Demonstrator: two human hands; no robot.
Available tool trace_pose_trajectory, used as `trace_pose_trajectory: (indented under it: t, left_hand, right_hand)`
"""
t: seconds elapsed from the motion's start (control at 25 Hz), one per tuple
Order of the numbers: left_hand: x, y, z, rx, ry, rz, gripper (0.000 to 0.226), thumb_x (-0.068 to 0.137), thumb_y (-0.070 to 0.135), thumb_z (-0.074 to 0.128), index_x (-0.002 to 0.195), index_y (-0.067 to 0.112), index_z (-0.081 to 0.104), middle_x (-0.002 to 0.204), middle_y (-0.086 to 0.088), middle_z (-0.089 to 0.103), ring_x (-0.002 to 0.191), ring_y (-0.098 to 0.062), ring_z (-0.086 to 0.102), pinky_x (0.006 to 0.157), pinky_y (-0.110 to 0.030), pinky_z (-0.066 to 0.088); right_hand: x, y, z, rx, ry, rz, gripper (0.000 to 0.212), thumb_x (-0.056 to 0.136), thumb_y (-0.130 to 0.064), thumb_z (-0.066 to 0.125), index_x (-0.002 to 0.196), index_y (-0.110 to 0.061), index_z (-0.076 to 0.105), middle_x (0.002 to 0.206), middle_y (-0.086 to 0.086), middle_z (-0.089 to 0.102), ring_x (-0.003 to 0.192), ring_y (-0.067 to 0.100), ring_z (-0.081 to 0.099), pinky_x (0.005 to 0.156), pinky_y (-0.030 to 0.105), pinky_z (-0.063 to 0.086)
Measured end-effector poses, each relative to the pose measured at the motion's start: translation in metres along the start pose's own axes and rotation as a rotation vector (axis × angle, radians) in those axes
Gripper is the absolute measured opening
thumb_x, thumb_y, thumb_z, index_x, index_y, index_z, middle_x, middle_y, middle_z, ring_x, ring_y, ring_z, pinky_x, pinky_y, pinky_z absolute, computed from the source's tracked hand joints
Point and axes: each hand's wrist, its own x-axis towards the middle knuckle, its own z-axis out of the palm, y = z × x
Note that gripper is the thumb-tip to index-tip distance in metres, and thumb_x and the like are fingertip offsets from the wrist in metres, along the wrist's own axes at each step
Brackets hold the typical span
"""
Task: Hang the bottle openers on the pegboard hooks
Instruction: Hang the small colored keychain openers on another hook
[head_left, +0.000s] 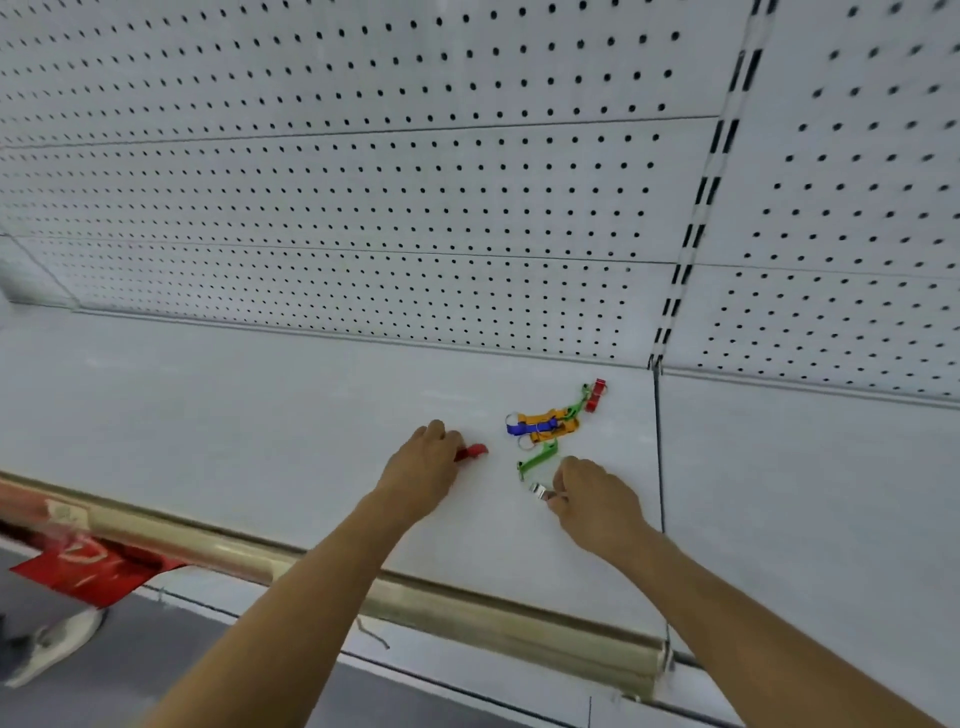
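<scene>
White steel shelf (260, 415) carries a small heap of bottle openers (545, 423) near its back edge, close to the seam at its right end; the white pegboard (363, 182) rises directly behind, and no hooks can be made out on it from this angle. Within the heap, a blue opener (524, 428) lies across an orange one (550, 419), a green opener (537, 460) sits just in front, and a second red piece (596, 396) lies at the rear beside another green one. The left hand (423, 467) has its fingers curled around a red opener (471, 452), whose free end pokes out to the right, just left of the heap. The right hand (592, 493) pinches a silver opener (540, 491) or its key ring in front of the heap; blur prevents telling which part is held. Both pieces appear low over the shelf, so the step in hand is judged to be the pick-up. To do it well, each opener should be lifted clear of the tangle so that no ring drags a neighbour along, then turned in the fingers until its ring or hole faces outward, ready to thread over a hook. A brass-coloured rail (467, 608) runs along the shelf's front edge.
</scene>
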Motion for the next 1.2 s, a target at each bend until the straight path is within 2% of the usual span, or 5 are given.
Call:
trace_pose_trajectory:
  t: [0.12,0.4,0.6,0.76,1.2]
  left_hand:
    - [-0.010,-0.003,0.001,-0.239,0.019,-0.092,0.014,0.095,0.017,0.047,0.105,0.008,0.051,0.103,-0.012,0.056,0.090,-0.027,0.055,0.076,-0.035,0.043]
    - [-0.059,0.061,-0.021,-1.273,-0.062,-0.241,0.011,0.094,0.006,0.043,0.087,0.010,0.049,0.067,-0.003,0.045,0.057,-0.014,0.040,0.051,-0.025,0.035]
    - [-0.082,0.120,-0.041,-1.286,-0.163,0.015,0.023,0.097,0.031,0.053,0.099,0.013,0.067,0.050,0.014,0.041,0.046,-0.005,0.033,0.044,-0.019,0.029]
    - [-0.098,0.180,-0.048,-1.372,-0.303,0.137,0.025,0.101,0.028,0.042,0.083,0.012,0.052,0.054,0.007,0.030,0.047,-0.008,0.024,0.043,-0.020,0.022]
    - [-0.176,0.434,-0.031,-1.852,-0.557,0.022,0.027,0.103,0.024,0.040,0.082,0.012,0.051,0.052,0.003,0.029,0.042,-0.010,0.023,0.037,-0.019,0.019]
  right_hand:
    - [-0.009,-0.003,0.000,0.091,-0.056,0.099,0.020,0.094,-0.027,0.052,0.098,-0.009,0.059,0.099,0.006,0.064,0.087,0.023,0.061,0.066,0.029,0.042]
    - [-0.069,-0.006,-0.030,0.994,-0.099,0.188,0.019,0.092,-0.016,0.060,0.077,-0.005,0.066,0.066,0.006,0.061,0.052,0.013,0.049,0.045,0.022,0.035]
    - [-0.116,0.005,-0.045,1.178,0.000,0.181,0.023,0.093,-0.015,0.059,0.090,0.007,0.068,0.063,0.006,0.060,0.052,0.015,0.047,0.046,0.023,0.037]
    - [-0.166,0.034,-0.063,1.175,0.173,0.197,0.025,0.090,-0.022,0.064,0.078,0.000,0.068,0.060,0.007,0.061,0.047,0.014,0.047,0.043,0.023,0.039]
    - [-0.355,0.198,-0.128,1.249,0.717,0.134,0.022,0.098,-0.015,0.049,0.081,-0.002,0.055,0.061,0.004,0.049,0.046,0.013,0.036,0.043,0.026,0.031]
